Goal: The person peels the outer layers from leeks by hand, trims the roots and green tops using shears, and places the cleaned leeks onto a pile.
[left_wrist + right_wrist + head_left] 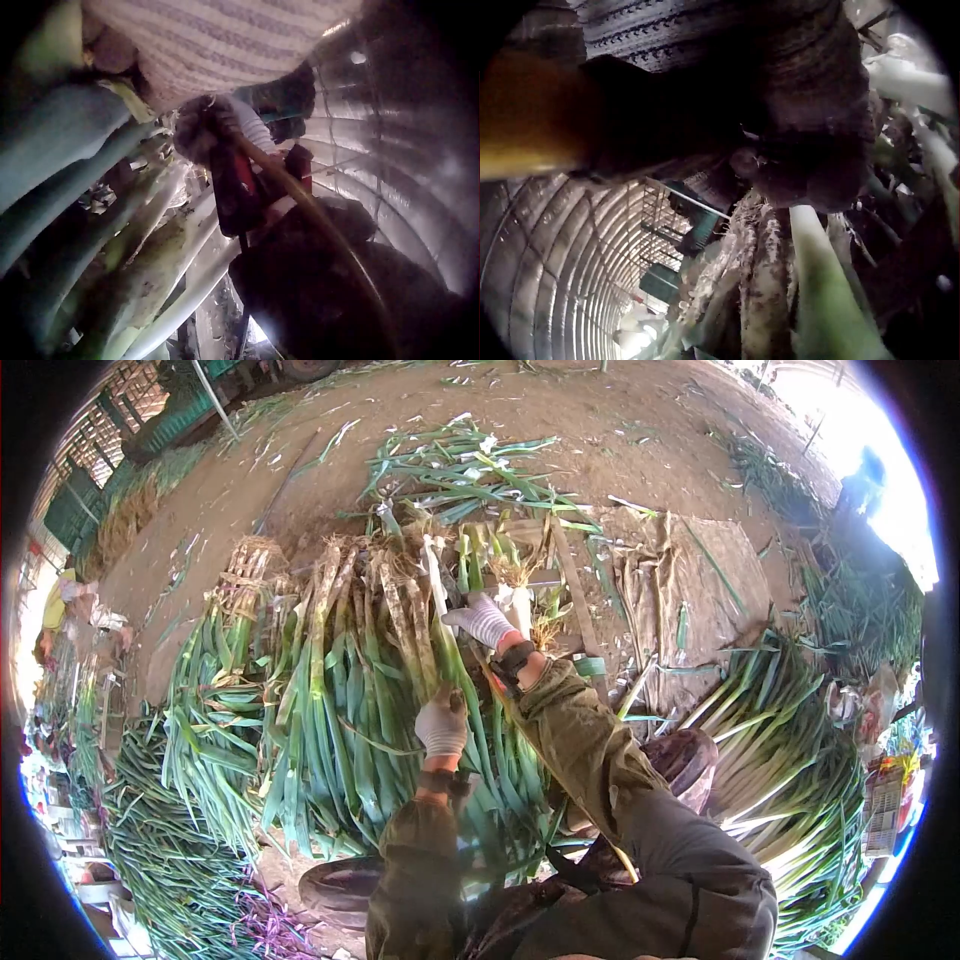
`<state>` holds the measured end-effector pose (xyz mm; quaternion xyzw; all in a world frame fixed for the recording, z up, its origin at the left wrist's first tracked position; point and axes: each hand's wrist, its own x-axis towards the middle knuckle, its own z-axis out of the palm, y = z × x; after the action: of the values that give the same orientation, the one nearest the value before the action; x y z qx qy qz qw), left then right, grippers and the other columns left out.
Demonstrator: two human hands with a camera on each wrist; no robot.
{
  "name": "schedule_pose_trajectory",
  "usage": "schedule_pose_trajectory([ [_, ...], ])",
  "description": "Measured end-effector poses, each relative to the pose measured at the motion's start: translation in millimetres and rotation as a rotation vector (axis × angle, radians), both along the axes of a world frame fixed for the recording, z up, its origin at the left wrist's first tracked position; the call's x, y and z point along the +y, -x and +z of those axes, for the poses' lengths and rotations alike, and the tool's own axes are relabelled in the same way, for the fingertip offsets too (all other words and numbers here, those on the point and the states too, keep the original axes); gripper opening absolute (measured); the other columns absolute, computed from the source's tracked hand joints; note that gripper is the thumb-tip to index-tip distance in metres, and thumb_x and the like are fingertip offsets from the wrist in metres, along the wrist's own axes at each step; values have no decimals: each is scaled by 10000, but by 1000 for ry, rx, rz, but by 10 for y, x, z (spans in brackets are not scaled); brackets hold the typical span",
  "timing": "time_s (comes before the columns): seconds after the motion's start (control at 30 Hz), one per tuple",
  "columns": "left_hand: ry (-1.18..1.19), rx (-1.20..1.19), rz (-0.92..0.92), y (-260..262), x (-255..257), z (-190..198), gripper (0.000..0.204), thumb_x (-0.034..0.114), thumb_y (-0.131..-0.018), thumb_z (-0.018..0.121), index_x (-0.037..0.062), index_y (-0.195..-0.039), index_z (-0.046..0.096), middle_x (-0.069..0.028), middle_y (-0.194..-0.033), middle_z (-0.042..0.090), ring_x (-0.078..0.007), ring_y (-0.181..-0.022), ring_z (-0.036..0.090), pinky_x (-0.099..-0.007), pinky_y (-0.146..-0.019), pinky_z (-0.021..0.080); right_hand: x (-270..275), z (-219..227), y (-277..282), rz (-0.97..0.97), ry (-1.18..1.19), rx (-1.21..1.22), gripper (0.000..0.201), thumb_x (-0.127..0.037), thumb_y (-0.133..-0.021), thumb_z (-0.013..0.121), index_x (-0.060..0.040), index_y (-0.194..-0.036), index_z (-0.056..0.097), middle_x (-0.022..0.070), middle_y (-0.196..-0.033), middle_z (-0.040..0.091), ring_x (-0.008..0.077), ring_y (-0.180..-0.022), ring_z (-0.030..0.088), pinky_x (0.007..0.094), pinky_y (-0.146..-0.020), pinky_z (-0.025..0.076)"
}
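In the head view my left hand (442,728), in a striped knit glove, grips the green part of a long green onion. The bare white stalk of this green onion (435,575) points away from me. My right hand (483,622), gloved too, is beside the stalk, its thumb side toward it. A yellow-brown hose (300,199) runs up to the right hand, which holds its end; the same hose shows at the left of the right wrist view. What is at the hose's tip is hidden in shadow. Unpeeled green onions with soil on their roots (345,630) lie left of the hands.
Another heap of green onions (770,760) lies to the right, past a brown sheet (700,580). More onion greens (170,830) fill the lower left. Cut leaves (460,470) are strewn over the dirt floor ahead. A dark shoe (340,890) stands near the pile.
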<state>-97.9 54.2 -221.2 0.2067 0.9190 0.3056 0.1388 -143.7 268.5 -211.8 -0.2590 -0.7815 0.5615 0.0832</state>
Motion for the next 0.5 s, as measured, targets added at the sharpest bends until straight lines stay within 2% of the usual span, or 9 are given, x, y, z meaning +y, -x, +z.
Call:
schedule_pose_trajectory([
  [0.1, -29, 49, -8, 9, 3, -88, 345, 233, -881, 629, 155, -1211, 686, -169, -1046, 708, -363, -964, 680, -411, -820, 530, 0, -3, -6, -21, 58, -9, 545, -258, -780, 806, 111, -1133, 617, 175, -1003, 694, 242, -920, 648, 333, -842, 508],
  [0.2, -43, 130, -12, 8, 4, -170, 340, 248, -893, 615, 164, -1216, 680, -157, -1001, 716, -380, -918, 678, -438, -788, 533, -82, 113, -79, -98, 2, -33, 508, -252, -780, 810, 99, -1101, 631, 151, -939, 695, 203, -866, 645, 326, -793, 514],
  [0.3, 91, 110, -62, -20, 47, -70, 335, 267, -907, 600, 181, -1223, 668, -147, -965, 719, -393, -876, 677, -468, -752, 533, -137, 278, -264, -17, 38, -108, 582, -358, -739, 799, 121, -1032, 645, 195, -859, 693, 255, -828, 668, 363, -771, 516],
  [0.33, 86, 135, -82, -48, 79, -58, 311, 264, -910, 587, 195, -1204, 664, -148, -935, 717, -392, -855, 680, -476, -734, 535, -174, 258, -331, 0, 31, -101, 560, -344, -745, 797, 114, -1032, 650, 187, -852, 694, 246, -823, 666, 360, -772, 515],
  [0.4, 78, 175, -110, -157, 148, -71, 268, 259, -916, 561, 223, -1164, 656, -150, -877, 714, -389, -812, 687, -491, -698, 540, -337, 159, -517, 49, 19, -96, 516, -316, -755, 791, 98, -1033, 660, 172, -838, 695, 229, -814, 662, 354, -773, 514],
  [0.43, 137, 157, -150, -194, 212, -173, 263, 224, -913, 567, 220, -1158, 663, -143, -892, 721, -375, -825, 699, -470, -695, 550, -508, 204, -678, 57, 81, 116, 451, -265, -772, 778, 65, -1056, 660, 153, -862, 700, 219, -827, 659, 352, -786, 513],
  [0.5, 233, 146, -168, -296, 275, -370, 257, 201, -912, 572, 214, -1150, 667, -144, -875, 721, -379, -822, 699, -464, -685, 551, -764, 412, -1115, 18, 82, 81, 430, -238, -784, 767, 30, -1098, 649, 135, -911, 707, 205, -862, 661, 340, -812, 514],
])
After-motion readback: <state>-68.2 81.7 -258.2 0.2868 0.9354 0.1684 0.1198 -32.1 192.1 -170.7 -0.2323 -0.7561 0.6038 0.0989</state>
